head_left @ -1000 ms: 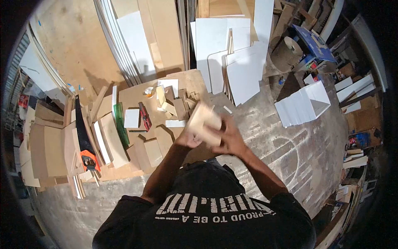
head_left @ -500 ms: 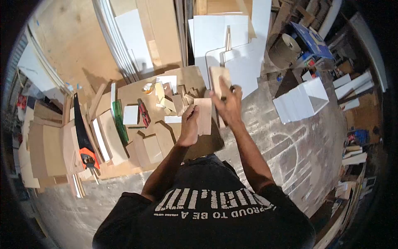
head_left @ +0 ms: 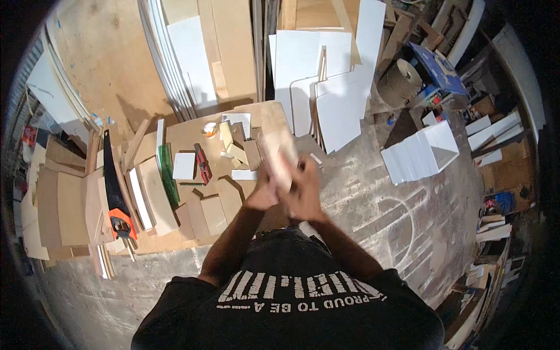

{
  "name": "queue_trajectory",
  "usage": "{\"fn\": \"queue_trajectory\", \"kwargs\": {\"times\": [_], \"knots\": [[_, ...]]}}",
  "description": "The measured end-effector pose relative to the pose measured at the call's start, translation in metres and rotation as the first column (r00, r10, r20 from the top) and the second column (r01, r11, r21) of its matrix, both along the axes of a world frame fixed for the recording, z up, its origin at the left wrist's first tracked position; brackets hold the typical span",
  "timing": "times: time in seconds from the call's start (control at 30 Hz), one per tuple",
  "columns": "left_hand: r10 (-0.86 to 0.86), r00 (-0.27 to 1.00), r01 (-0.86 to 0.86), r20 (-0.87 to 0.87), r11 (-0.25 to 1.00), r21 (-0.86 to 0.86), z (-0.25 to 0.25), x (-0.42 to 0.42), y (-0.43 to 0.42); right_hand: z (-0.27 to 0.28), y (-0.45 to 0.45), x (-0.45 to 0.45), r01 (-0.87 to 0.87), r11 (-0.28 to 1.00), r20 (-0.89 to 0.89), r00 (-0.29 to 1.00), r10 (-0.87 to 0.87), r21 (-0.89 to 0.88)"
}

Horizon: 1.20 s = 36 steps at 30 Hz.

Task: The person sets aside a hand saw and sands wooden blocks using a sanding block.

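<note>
Blurred by motion, a pale wooden block (head_left: 277, 153) is held in front of me, tilted over the table's right end. My right hand (head_left: 305, 191) is closed round its near right side. Close against it, my left hand (head_left: 263, 193) is closed at the lower left of the wood. The small wooden board seen earlier in my left hand is mostly hidden under the block, and its outline cannot be made out. Just left of my hands, several wood offcuts (head_left: 236, 153) lie on the work table (head_left: 198, 137).
A handsaw (head_left: 119, 201), a green strip (head_left: 168, 175), a red and black tool (head_left: 202, 164) and a tape roll (head_left: 210, 129) lie on the table. White panels (head_left: 338, 111) lean behind. A folded white board (head_left: 420, 153) stands on the floor at right.
My right hand has brought the wooden block left and toward me, from beside the table's edge onto the board in my left hand. My two hands are now together.
</note>
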<state>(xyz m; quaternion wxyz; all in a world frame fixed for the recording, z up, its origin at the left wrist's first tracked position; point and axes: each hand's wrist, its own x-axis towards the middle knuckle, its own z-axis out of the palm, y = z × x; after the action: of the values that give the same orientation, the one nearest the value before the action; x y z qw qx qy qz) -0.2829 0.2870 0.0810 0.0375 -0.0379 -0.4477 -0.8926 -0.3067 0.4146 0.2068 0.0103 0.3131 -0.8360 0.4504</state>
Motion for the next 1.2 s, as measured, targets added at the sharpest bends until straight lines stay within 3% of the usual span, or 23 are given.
{"fn": "queue_trajectory", "kwargs": {"times": [0.03,0.07,0.1,0.13,0.17,0.27,0.3,0.37,0.4,0.43,0.5,0.53,0.57,0.63,0.7,0.73,0.77,0.83,0.93,0.97,1.07,1.13,1.2], "knots": [[-0.046,0.948,-0.102,-0.314,0.894,-0.437,0.008,0.014,-0.023,-0.018,0.003,0.018,-0.036,0.999,-0.22,0.975,0.03,-0.023],[-0.136,0.959,0.104,-0.249,0.985,-0.14,0.012,0.006,-0.018,-0.018,0.005,0.013,-0.08,0.995,-0.287,0.956,0.061,-0.053],[-0.223,0.955,0.26,-0.194,0.946,0.193,0.016,-0.003,-0.013,-0.02,0.008,-0.006,-0.05,0.998,-0.238,0.971,0.04,-0.036],[-0.39,0.921,0.349,0.004,0.827,0.441,0.021,-0.001,-0.01,-0.022,0.014,-0.029,-0.007,1.0,-0.166,0.986,0.004,-0.014],[-0.53,0.826,0.267,0.193,0.668,0.694,0.026,0.0,-0.007,-0.038,0.019,-0.061,0.078,0.996,-0.193,0.979,-0.069,0.038],[-0.608,0.794,0.368,-0.017,0.458,0.809,0.039,0.001,-0.012,-0.03,0.033,-0.092,0.194,0.981,-0.114,0.975,-0.192,0.008],[-0.614,0.78,0.412,-0.12,0.36,0.837,0.022,-0.005,-0.015,-0.012,0.033,-0.08,0.057,0.998,-0.227,0.972,-0.053,0.013],[-0.375,0.815,-0.047,0.441,0.716,0.697,0.078,0.007,0.0,-0.004,0.036,-0.041,-0.256,0.962,-0.265,0.925,0.271,0.09],[-0.457,0.847,0.087,0.273,0.625,0.776,0.05,-0.001,-0.002,-0.013,0.035,-0.038,-0.367,0.906,-0.376,0.825,0.421,0.21],[-0.525,0.846,0.232,0.097,0.525,0.819,0.023,-0.008,-0.005,-0.011,0.036,-0.041,-0.311,0.931,-0.375,0.853,0.363,0.194],[-0.639,0.595,0.666,-0.488,0.052,0.744,-0.045,-0.018,-0.018,-0.014,0.036,-0.061,-0.129,0.968,-0.309,0.932,0.192,0.214],[-0.667,0.66,0.592,-0.347,0.177,0.786,-0.043,-0.013,-0.019,-0.011,0.033,-0.067,-0.057,0.981,-0.307,0.945,0.114,0.187],[-0.68,0.706,0.516,-0.196,0.305,0.8,-0.041,-0.008,-0.021,-0.007,0.038,-0.057,-0.158,0.957,-0.234,0.948,0.216,0.242],[-0.4,0.882,0.179,0.249,0.774,0.608,-0.043,-0.008,-0.022,0.002,0.03,-0.041,-0.358,0.875,-0.224,0.87,0.439,0.326],[-0.505,0.855,0.272,0.114,0.626,0.731,-0.038,0.006,-0.018,-0.002,0.034,-0.033,-0.414,0.838,-0.299,0.799,0.521,0.355],[-0.647,0.7,0.531,-0.302,0.19,0.826,-0.019,0.0,-0.017,-0.005,0.039,-0.051,-0.273,0.889,-0.299,0.871,0.39,0.367],[-0.762,0.597,0.562,-0.25,0.175,0.808,-0.008,-0.009,-0.022,-0.014,0.044,-0.069,-0.129,0.917,-0.295,0.922,0.251,0.379],[-0.757,0.643,0.531,-0.121,0.326,0.782,0.03,0.003,-0.031,-0.024,0.059,-0.097,0.038,0.944,-0.252,0.967,0.049,0.329],[-0.717,0.694,0.491,-0.067,0.403,0.772,0.067,0.004,-0.03,-0.02,0.051,-0.077,0.008,1.0,-0.035,0.999,-0.009,-0.025],[-0.682,0.73,0.441,-0.052,0.412,0.797,0.068,0.007,-0.028,-0.026,0.045,-0.066,-0.056,0.996,-0.069,0.996,0.051,-0.066],[-0.683,0.729,0.537,0.057,0.621,0.571,0.06,0.005,-0.024,-0.025,0.03,-0.05,0.001,0.984,0.181,0.983,0.031,-0.179],[-0.461,0.793,0.426,0.398,0.887,0.178,0.077,0.013,-0.024,-0.029,0.031,-0.056,-0.018,0.961,0.269,0.958,0.095,-0.276],[-0.322,0.821,0.371,0.471,0.929,-0.012,0.079,0.013,-0.024,-0.029,0.038,-0.063,-0.051,0.946,0.364,0.915,0.172,-0.319]]}}
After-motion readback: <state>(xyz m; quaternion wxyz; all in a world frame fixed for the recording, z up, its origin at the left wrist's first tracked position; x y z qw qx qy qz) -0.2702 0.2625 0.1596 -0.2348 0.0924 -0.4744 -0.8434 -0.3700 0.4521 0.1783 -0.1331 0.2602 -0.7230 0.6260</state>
